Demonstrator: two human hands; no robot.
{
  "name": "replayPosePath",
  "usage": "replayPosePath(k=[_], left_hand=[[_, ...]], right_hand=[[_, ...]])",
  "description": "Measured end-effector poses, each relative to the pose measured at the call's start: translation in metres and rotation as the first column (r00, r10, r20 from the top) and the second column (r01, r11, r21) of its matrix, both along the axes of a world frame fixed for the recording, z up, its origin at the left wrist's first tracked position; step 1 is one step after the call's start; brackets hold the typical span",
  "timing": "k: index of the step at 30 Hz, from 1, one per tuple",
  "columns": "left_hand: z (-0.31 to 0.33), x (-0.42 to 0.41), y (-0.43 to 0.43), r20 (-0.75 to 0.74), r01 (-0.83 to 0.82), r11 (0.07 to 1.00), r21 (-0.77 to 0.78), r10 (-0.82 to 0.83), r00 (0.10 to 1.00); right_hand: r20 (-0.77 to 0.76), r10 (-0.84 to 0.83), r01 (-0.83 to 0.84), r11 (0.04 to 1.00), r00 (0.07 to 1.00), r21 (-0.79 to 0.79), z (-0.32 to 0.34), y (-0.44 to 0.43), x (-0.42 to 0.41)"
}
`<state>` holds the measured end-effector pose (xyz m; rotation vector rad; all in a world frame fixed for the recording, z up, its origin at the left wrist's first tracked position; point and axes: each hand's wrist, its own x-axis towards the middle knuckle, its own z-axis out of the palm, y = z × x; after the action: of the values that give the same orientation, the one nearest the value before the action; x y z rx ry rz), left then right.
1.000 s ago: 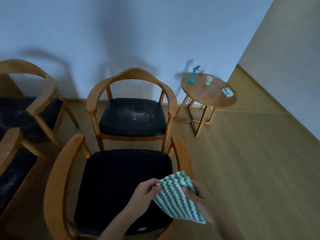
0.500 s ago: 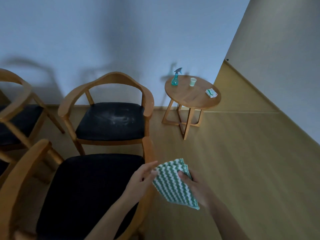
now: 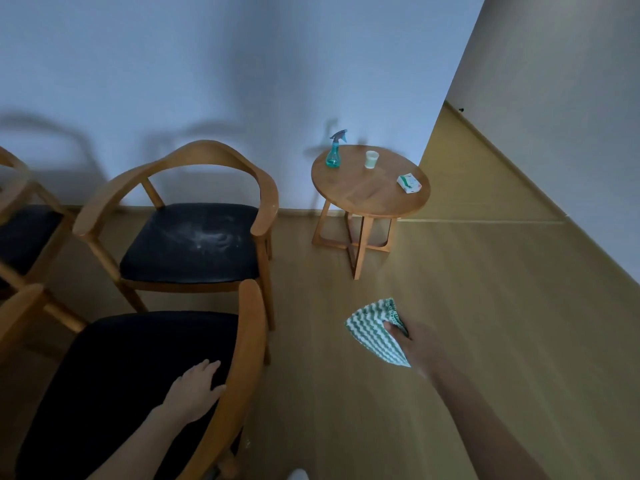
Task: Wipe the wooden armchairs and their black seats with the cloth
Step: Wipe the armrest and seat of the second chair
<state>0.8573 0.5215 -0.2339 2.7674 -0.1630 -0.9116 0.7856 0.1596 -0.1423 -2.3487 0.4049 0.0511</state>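
Two hands: right hand (image 3: 420, 344) grips the striped cloth (image 3: 375, 332); left hand (image 3: 195, 389) lies open-fingered over the near black seat (image 3: 131, 368).

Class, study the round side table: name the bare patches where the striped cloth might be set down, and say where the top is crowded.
The round table's front and centre are bare for the cloth, bordered behind by the spray bottle and cup and on the right by the small box. The back edge is the crowded part.
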Motion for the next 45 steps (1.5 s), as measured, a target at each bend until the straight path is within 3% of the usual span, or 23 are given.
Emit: replayPosePath(k=[13,17,29,35,45], left_hand=[[0.046,0.161,-0.098,0.213,0.101,0.994,-0.050,-0.088,0.973],[0.054,0.194,-0.098,0.229,0.051,0.998,-0.027,-0.044,0.972],[0.062,0.273,-0.157,0.251,-0.163,0.986,-0.033,0.166,0.954],[0.068,0.294,-0.194,0.241,-0.264,0.964,-0.043,0.266,0.933],[0.056,0.369,-0.173,0.212,-0.372,0.927,-0.038,0.371,0.904]], right_hand=[[-0.109,0.130,-0.149,0.971,0.985,-0.188,0.011,-0.043,0.148],[-0.107,0.211,-0.226,0.961,0.972,-0.160,0.017,-0.043,0.194],[-0.114,0.462,-0.469,0.804,0.880,-0.365,0.017,-0.091,0.346],[-0.132,0.583,-0.586,0.722,0.802,-0.368,0.017,-0.118,0.412],[-0.167,0.661,-0.668,0.647,0.732,-0.368,0.003,-0.105,0.517]])
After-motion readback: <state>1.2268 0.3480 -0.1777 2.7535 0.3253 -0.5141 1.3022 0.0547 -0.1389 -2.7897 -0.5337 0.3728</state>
